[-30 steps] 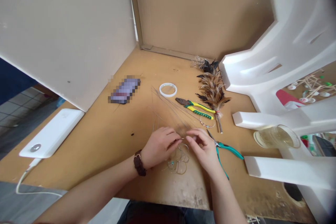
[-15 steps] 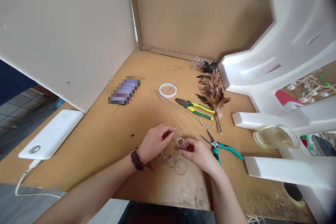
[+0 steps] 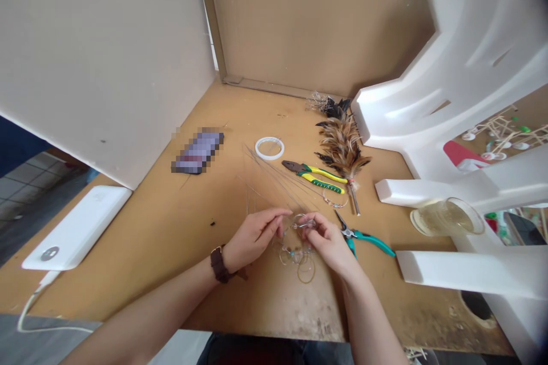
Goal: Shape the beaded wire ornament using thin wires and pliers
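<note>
"Tan bench [image 3: 171,239], bounded by a white panel [image 3: 107,57] at left and a brown panel [image 3: 317,23] behind. List the items from the left."

"First, a white power bank [image 3: 77,228], cable attached at its near end. Second, a phone [image 3: 197,152], screen pixelated. Third, the left hand [image 3: 250,236]: thumb and index fingers drawn close together; whether they grip a strand cannot be told."

"Next position, and the workpiece?"

"A white ring [image 3: 269,157] lies flat beyond the hands. Beaded wire loops [image 3: 293,253] are located between the hands. Long axis: from the right fingers toward the near bench edge, with a gold-coloured loop at the near end. Contact of that end with the bench is unclear."

"State the right side."

"Yellow-green pliers [image 3: 317,175]: jaws to the left, handles to the right. Right hand [image 3: 327,239]: fingers closed on the upper part of the loops. Feather bundle [image 3: 342,142]: stem toward the person. Teal pliers [image 3: 370,240]: nose pointing away and left, one handle partly behind the right hand."

"Containers?"

"One clear cup [image 3: 445,219], far right, between bars of a white plastic frame [image 3: 471,274]. Contents: apparently pale yellow liquid."
</note>
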A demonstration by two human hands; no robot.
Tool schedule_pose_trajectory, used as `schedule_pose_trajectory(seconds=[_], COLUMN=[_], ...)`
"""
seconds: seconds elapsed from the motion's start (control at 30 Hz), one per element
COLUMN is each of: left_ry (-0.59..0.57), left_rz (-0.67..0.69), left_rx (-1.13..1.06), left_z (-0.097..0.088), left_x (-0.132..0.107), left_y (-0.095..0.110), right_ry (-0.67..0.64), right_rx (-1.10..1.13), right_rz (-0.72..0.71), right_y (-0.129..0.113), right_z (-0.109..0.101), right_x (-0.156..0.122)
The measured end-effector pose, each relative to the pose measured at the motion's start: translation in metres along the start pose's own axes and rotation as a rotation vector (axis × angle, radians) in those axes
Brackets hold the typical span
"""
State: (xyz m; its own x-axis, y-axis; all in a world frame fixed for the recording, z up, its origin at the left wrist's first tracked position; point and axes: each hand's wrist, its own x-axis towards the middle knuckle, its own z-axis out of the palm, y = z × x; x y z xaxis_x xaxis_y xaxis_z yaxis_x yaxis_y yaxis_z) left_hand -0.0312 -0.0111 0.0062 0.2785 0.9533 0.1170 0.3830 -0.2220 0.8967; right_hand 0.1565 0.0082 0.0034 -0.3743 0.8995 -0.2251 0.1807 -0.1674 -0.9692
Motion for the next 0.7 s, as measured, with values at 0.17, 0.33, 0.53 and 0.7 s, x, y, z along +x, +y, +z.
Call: schedule_pose_trajectory(seconds=[0.17, 0.33, 0.53, 0.7], left_ry=[-0.010, -0.023, -0.047, -0.047], left_rz=[0.073, 0.123, 0.178, 0.190], left_rx=[0.081, 0.155, 0.203, 0.203], left_z=[0.001, 0.000, 0.000, 0.001], left_x=[0.000, -0.001, -0.002, -0.002], left_y=[0.002, 0.006, 0.008, 0.004], right_ry=[0.030, 0.035, 0.021, 0.014], right_rx=[-0.098, -0.149, -0.197, -0.211], right_rz=[-0.015, -0.020, -0.012, -0.019], right_y=[0.006, 0.013, 0.011, 0.009], right_z=[0.001, 0.003, 0.001, 0.001], right_x=[0.000, 0.000, -0.001, -0.001])
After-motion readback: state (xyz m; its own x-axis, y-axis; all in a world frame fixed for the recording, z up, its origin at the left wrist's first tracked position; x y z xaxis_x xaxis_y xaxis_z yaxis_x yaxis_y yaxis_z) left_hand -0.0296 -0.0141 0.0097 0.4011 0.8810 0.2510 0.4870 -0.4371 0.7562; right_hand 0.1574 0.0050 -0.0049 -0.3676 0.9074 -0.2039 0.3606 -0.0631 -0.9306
